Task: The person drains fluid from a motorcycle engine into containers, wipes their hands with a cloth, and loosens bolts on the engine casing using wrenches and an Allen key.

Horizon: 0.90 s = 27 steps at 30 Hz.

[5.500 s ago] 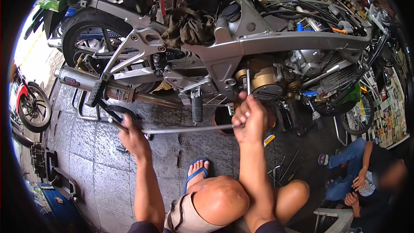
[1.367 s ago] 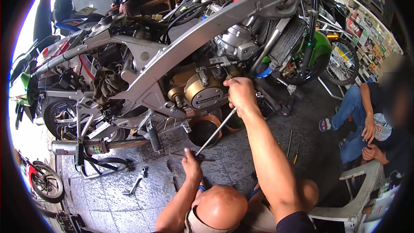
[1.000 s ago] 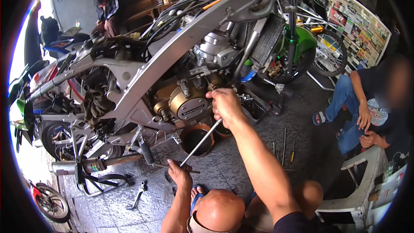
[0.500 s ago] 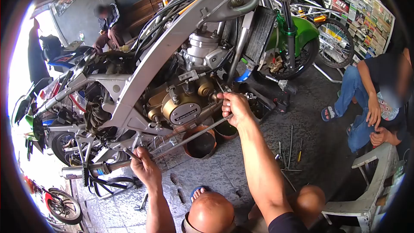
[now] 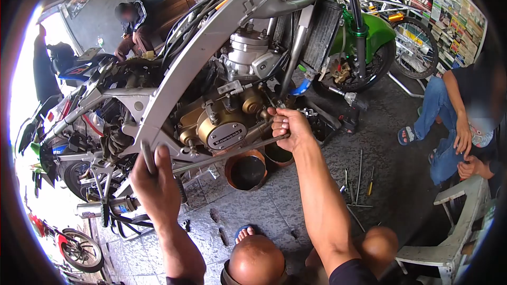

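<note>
My left hand (image 5: pixel 156 184) is closed round the grip of a long metal T-handle wrench, with one end of its crossbar sticking up past the fingers. The wrench's thin shaft (image 5: pixel 227 154) slants up to the right, below the engine. At its far end my right hand (image 5: pixel 290 126) is closed, fingers curled and thumb on top; what lies inside the palm is partly hidden. Just left of that hand is the motorcycle's engine (image 5: pixel 224 126), with a gold-coloured case and a round Kawasaki cover (image 5: pixel 226 136). The grey frame (image 5: pixel 185 68) rises over it.
Two round pans (image 5: pixel 230 171) stand under the engine. Several tools, including a yellow-handled screwdriver (image 5: pixel 371 182), lie on the floor to the right. A person in jeans (image 5: pixel 430 111) sits near a worn white stool (image 5: pixel 459 216). Another person (image 5: pixel 134 34) sits at the back.
My left hand has moved up and left with the wrench's crossbar, so the shaft lies higher and flatter. My right hand has shifted slightly right and stays closed.
</note>
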Available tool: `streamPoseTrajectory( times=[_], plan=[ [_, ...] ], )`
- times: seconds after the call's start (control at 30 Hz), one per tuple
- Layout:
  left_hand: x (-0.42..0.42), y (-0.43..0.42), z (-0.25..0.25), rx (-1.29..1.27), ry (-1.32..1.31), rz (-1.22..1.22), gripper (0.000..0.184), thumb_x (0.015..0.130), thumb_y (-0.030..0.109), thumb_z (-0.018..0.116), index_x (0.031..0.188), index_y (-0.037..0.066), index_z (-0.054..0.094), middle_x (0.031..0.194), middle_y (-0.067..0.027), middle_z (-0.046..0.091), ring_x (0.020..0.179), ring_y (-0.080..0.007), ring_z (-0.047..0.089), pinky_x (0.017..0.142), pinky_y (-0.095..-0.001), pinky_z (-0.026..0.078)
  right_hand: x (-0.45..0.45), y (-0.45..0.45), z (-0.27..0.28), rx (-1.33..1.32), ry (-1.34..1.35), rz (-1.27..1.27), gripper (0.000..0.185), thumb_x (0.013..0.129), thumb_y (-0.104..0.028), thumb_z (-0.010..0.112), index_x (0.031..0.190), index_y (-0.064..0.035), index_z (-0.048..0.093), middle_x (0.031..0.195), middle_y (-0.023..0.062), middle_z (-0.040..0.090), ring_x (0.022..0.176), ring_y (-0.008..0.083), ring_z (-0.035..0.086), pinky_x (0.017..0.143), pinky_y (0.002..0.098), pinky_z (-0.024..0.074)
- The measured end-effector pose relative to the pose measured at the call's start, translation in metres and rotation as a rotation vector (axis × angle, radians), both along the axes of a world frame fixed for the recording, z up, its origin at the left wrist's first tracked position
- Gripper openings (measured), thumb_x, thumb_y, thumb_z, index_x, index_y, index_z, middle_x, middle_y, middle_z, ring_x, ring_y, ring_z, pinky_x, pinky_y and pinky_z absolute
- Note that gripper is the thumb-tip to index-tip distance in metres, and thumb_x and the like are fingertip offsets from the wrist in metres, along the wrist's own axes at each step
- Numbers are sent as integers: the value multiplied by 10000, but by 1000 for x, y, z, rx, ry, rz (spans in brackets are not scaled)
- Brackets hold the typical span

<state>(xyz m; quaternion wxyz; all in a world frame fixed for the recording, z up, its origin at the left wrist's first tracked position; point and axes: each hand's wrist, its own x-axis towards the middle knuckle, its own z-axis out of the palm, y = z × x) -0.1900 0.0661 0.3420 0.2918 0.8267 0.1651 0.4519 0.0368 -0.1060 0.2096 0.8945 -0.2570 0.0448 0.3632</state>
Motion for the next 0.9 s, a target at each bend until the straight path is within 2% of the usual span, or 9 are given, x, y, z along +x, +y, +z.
streamPoseTrajectory(
  times=[0.17,0.3,0.37,0.4,0.47,0.5,0.77,0.83,0.9],
  plan=[
    [19,13,29,84,124,76,465,974,327,522,632,17,471,503,9,399,483,-71,326,444,-294,232,2,2,14,-49,47,-15,155,911,-100,496,875,28,577,536,-88,341,419,16,305,404,189,271],
    [12,50,-74,-301,-93,95,540,1018,387,424,556,108,436,459,15,389,428,-68,320,422,-280,195,-1,10,30,-254,-27,-126,151,891,-96,494,853,19,583,543,-59,367,423,46,315,408,212,281],
    [9,44,-143,-487,-109,160,534,1026,361,393,556,110,422,457,-3,393,422,-78,344,402,-282,243,-5,9,30,-336,-66,-142,155,891,-97,494,839,16,587,544,-50,382,424,56,317,407,222,286],
    [8,46,-188,-337,-108,210,500,1024,348,395,587,105,410,477,5,391,427,-86,355,394,-277,273,-4,7,32,-437,-158,-157,162,889,-96,491,823,11,593,544,-37,400,421,67,335,398,234,295],
    [10,17,-203,-809,-366,75,482,999,444,441,621,156,366,505,50,337,396,-46,319,353,-251,235,-9,6,31,-638,-329,-179,180,885,-94,486,790,1,607,544,-9,438,416,89,371,380,260,313],
    [12,21,-205,-798,-359,64,480,998,440,450,620,157,363,508,53,332,397,-47,316,355,-249,236,-12,8,32,-681,-326,-174,199,938,-149,467,866,-14,593,556,-62,356,430,60,310,406,237,275],
    [12,23,-214,-796,-313,87,528,1006,428,432,587,109,387,499,45,365,455,-58,314,413,-262,230,-9,12,32,-754,-337,-183,184,924,-144,490,848,-18,599,548,-61,348,418,59,301,392,248,266],
    [12,-3,-262,-1005,-164,55,528,1003,444,417,622,80,446,521,8,427,456,-88,385,412,-272,292,-3,26,20,-994,-557,-326,195,902,-142,521,788,-23,626,507,-11,417,376,105,361,355,288,293],
    [31,-46,-306,-1281,-108,16,516,986,483,419,734,42,509,607,-49,513,494,-136,478,431,-292,371,1,25,12,-1199,-711,-376,214,859,-165,539,809,12,649,683,131,536,620,258,506,555,374,400]
  ],
)
